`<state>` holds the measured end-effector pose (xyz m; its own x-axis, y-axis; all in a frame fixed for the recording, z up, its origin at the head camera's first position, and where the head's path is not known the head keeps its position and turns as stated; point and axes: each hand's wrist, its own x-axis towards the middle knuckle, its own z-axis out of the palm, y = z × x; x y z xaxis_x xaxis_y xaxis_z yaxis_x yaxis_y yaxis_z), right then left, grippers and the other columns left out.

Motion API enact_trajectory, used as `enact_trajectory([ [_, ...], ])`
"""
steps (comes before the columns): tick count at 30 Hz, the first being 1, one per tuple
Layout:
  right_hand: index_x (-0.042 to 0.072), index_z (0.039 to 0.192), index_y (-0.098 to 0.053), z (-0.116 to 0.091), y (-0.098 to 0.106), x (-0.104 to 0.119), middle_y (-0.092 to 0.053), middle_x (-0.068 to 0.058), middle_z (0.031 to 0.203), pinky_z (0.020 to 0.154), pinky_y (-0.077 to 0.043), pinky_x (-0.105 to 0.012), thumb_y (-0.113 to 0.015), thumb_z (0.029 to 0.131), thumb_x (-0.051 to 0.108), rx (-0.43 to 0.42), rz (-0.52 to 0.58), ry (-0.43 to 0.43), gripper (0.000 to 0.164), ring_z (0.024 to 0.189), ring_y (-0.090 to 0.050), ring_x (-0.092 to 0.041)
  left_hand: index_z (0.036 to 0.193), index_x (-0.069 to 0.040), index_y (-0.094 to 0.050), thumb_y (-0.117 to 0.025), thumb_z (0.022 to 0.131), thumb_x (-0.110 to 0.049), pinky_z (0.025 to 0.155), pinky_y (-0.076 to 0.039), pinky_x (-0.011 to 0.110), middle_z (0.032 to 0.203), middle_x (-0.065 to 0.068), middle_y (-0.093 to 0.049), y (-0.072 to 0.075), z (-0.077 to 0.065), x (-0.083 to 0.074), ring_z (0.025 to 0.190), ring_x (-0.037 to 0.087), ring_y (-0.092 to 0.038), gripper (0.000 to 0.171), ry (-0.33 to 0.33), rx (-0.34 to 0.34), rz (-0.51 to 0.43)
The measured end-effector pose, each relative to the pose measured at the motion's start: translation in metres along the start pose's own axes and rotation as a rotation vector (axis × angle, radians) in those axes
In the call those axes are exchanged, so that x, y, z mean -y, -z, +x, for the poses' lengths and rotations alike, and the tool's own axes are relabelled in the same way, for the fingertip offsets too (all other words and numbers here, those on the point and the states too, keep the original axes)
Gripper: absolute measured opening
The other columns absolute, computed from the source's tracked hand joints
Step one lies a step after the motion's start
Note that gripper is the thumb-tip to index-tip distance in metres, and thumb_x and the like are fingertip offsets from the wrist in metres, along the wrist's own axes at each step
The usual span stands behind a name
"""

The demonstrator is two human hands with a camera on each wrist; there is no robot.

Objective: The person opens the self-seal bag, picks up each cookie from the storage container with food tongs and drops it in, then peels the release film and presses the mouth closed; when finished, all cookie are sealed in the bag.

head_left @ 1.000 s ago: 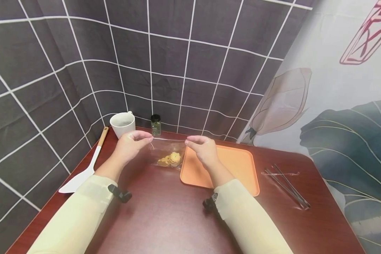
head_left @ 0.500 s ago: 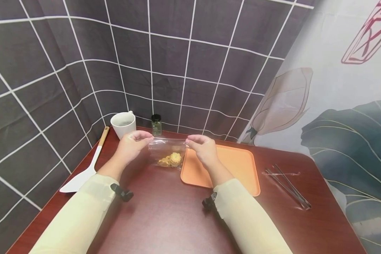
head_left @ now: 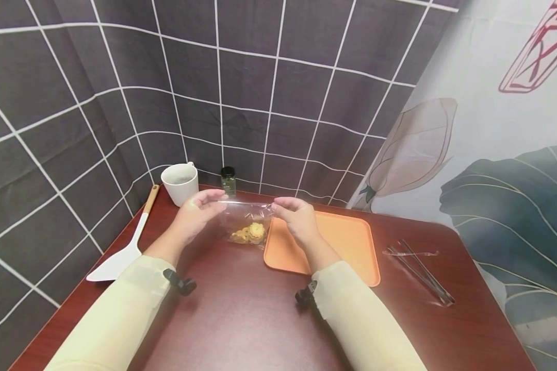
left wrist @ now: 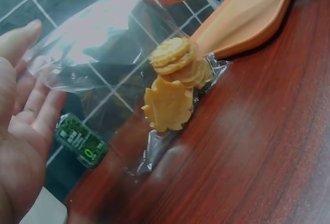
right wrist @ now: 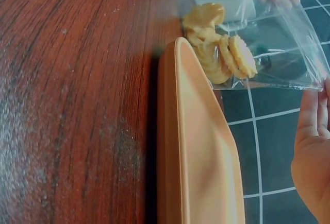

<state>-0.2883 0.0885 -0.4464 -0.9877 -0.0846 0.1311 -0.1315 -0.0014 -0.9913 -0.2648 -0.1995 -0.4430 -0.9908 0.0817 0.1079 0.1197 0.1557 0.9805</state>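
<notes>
A clear plastic bag [head_left: 235, 215] stands near the back of the table, its top edge stretched between both hands. Several yellow ruffled cookies [left wrist: 169, 103] lie in its bottom. My left hand [head_left: 192, 215] holds the bag's top left corner between thumb and fingers, which stand slightly apart in the left wrist view. At the other top corner, my right hand [head_left: 300, 219] pinches the film with thumb and fingertips. The right wrist view shows this right hand [right wrist: 315, 157] at the image edge, with part of its grip cut off.
An orange tray [head_left: 339, 242] lies right of the bag, partly under the right forearm. Thin dark metal sticks [head_left: 422, 275] with a clear wrapper lie farther right. A white mug [head_left: 180, 183], a small black-lidded jar [head_left: 229, 183] and a white spatula [head_left: 127, 252] with a wooden handle stand or lie at left.
My left hand has shifted slightly right, toward the right hand, and its thumb and fingers have parted a little. The bag's film has wrinkled. The right hand stays almost still.
</notes>
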Motion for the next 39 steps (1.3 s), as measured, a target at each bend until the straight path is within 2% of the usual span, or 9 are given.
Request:
enact_trajectory([
  [4, -0.008, 0.121, -0.074, 0.0, -0.001, 0.0, -0.082, -0.009, 0.106, 0.092, -0.064, -0.031, -0.081, 0.092, 0.007, -0.002, -0.017, -0.002, 0.034, 0.087, -0.078, -0.009, 0.154, -0.008, -0.053, -0.081, 0.096, -0.017, 0.096, -0.058, 0.017, 0.151, 0.02, -0.063, -0.005, 0.002, 0.005, 0.137, 0.031, -0.065, 0.065, 0.025, 0.091, 0.022],
  [7, -0.008, 0.12, -0.074, -0.001, -0.002, 0.0, -0.082, -0.007, 0.104, 0.091, -0.064, -0.03, -0.081, 0.092, 0.007, -0.008, -0.021, -0.006, 0.033, 0.087, -0.077, -0.008, 0.154, -0.01, -0.052, -0.083, 0.094, -0.018, 0.094, -0.06, 0.022, 0.144, 0.021, -0.069, -0.011, 0.005, 0.008, 0.131, 0.03, -0.07, 0.068, 0.036, 0.126, 0.046],
  [12, -0.01, 0.121, -0.073, -0.001, -0.003, 0.0, -0.082, -0.006, 0.102, 0.088, -0.064, -0.028, -0.081, 0.092, 0.006, -0.011, -0.001, -0.01, 0.034, 0.085, -0.076, -0.008, 0.145, -0.009, -0.061, -0.085, 0.093, -0.023, 0.086, -0.061, 0.022, 0.126, 0.018, -0.078, -0.015, 0.006, 0.011, 0.11, 0.018, -0.078, 0.059, 0.04, 0.07, 0.141],
  [16, -0.011, 0.123, -0.071, -0.002, -0.003, -0.001, -0.081, -0.005, 0.102, 0.087, -0.063, -0.026, -0.081, 0.092, 0.005, -0.01, 0.007, -0.009, 0.036, 0.085, -0.076, -0.007, 0.137, -0.012, -0.068, -0.087, 0.091, -0.027, 0.083, -0.061, 0.023, 0.122, 0.016, -0.08, -0.014, 0.005, 0.011, 0.105, 0.018, -0.078, 0.052, 0.052, 0.022, 0.195],
  [23, -0.006, 0.129, -0.071, -0.004, -0.005, -0.003, -0.079, 0.002, 0.1, 0.093, -0.063, -0.027, -0.078, 0.094, 0.002, 0.033, 0.078, -0.024, 0.037, 0.091, -0.076, -0.007, 0.137, -0.01, -0.068, -0.085, 0.092, -0.026, 0.082, -0.061, 0.024, 0.119, 0.016, -0.081, -0.015, 0.005, 0.012, 0.098, 0.011, -0.077, 0.05, 0.048, 0.028, 0.181],
  [27, -0.002, 0.136, -0.068, -0.006, -0.007, -0.005, -0.081, -0.003, 0.112, 0.098, -0.062, -0.027, -0.077, 0.094, 0.0, 0.103, 0.123, -0.051, 0.044, 0.101, -0.075, -0.008, 0.136, -0.009, -0.068, -0.085, 0.093, -0.024, 0.083, -0.061, 0.024, 0.118, 0.015, -0.081, -0.015, 0.005, 0.012, 0.097, 0.011, -0.078, 0.049, 0.029, 0.028, 0.181],
  [33, 0.001, 0.145, -0.062, -0.008, -0.015, -0.009, -0.077, -0.013, 0.129, 0.1, -0.059, -0.025, -0.08, 0.093, 0.005, 0.216, 0.019, -0.081, 0.055, 0.107, -0.074, -0.008, 0.136, -0.011, -0.068, -0.085, 0.093, -0.023, 0.084, -0.061, 0.023, 0.119, 0.016, -0.081, -0.016, 0.005, 0.011, 0.103, 0.017, -0.078, 0.048, 0.045, 0.027, 0.167],
  [36, 0.002, 0.141, -0.066, -0.008, -0.02, -0.011, -0.077, -0.017, 0.128, 0.099, -0.06, -0.027, -0.08, 0.093, 0.005, 0.225, 0.001, -0.08, 0.05, 0.102, -0.075, -0.008, 0.137, -0.011, -0.068, -0.086, 0.092, -0.024, 0.084, -0.061, 0.022, 0.121, 0.016, -0.08, -0.016, 0.004, 0.01, 0.104, 0.016, -0.078, 0.05, 0.053, 0.028, 0.149],
  [39, 0.002, 0.132, -0.071, -0.009, -0.024, -0.012, -0.08, -0.018, 0.12, 0.094, -0.062, -0.027, -0.081, 0.091, 0.003, 0.193, -0.013, -0.065, 0.042, 0.096, -0.075, -0.007, 0.137, -0.01, -0.067, -0.087, 0.091, -0.023, 0.081, -0.062, 0.024, 0.121, 0.018, -0.08, -0.017, 0.004, 0.011, 0.099, 0.012, -0.078, 0.052, 0.059, 0.031, 0.11],
])
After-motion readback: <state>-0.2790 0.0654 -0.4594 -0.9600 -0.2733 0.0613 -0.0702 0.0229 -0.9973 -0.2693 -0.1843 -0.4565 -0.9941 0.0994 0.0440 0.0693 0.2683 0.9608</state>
